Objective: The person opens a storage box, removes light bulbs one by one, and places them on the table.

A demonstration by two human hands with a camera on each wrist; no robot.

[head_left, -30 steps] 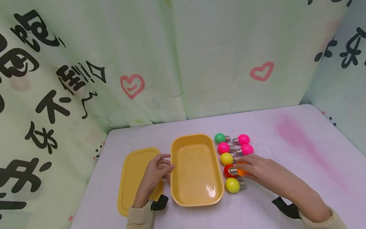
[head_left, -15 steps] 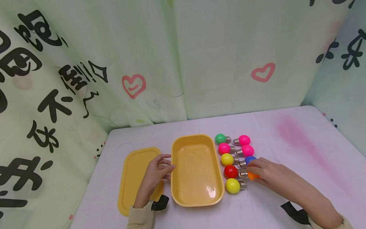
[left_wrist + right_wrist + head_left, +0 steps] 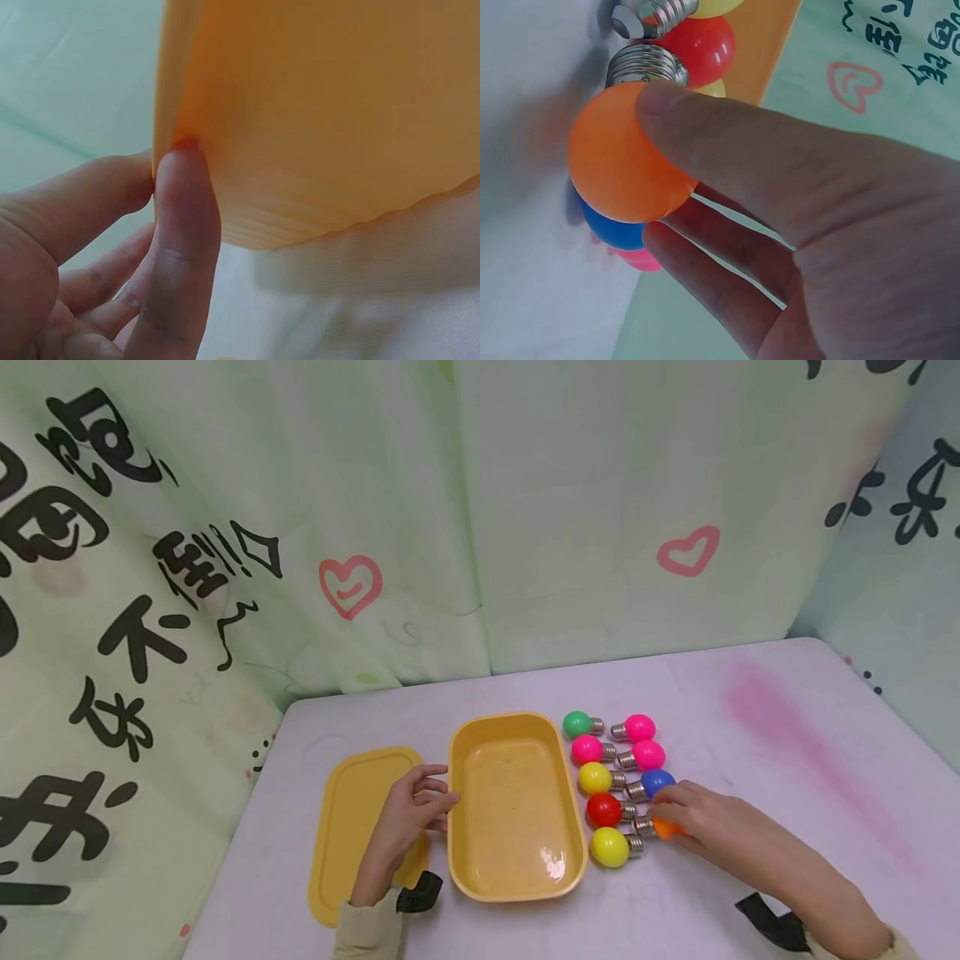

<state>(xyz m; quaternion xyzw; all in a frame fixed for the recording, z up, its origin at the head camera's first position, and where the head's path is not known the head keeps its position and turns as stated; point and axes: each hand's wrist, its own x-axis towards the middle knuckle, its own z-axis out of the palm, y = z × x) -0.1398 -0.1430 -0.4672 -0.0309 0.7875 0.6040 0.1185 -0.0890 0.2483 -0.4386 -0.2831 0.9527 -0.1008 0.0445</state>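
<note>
My right hand (image 3: 723, 822) pinches an orange light bulb (image 3: 622, 154) between thumb and fingers. The bulb lies low by the table, its metal screw base pointing toward the red bulb (image 3: 602, 810). Just beyond it is a blue bulb (image 3: 657, 782), close to my fingertips. With thumb and finger, my left hand (image 3: 405, 814) grips the left rim of a yellow plastic box (image 3: 517, 810). In the left wrist view the box wall (image 3: 337, 112) shows between those fingers. Nothing lies inside the box.
Two columns of bulbs lie right of the box: green (image 3: 577, 723), pink (image 3: 587, 748) and yellow (image 3: 610, 847) ones among them. A flat yellow lid (image 3: 337, 843) lies partly under my left forearm. A printed curtain (image 3: 562, 527) hangs behind the table.
My right hand has moved right with the orange bulb, from over the red bulb to beside it below the blue one. The blue bulb has come into view. My left hand stays put.
</note>
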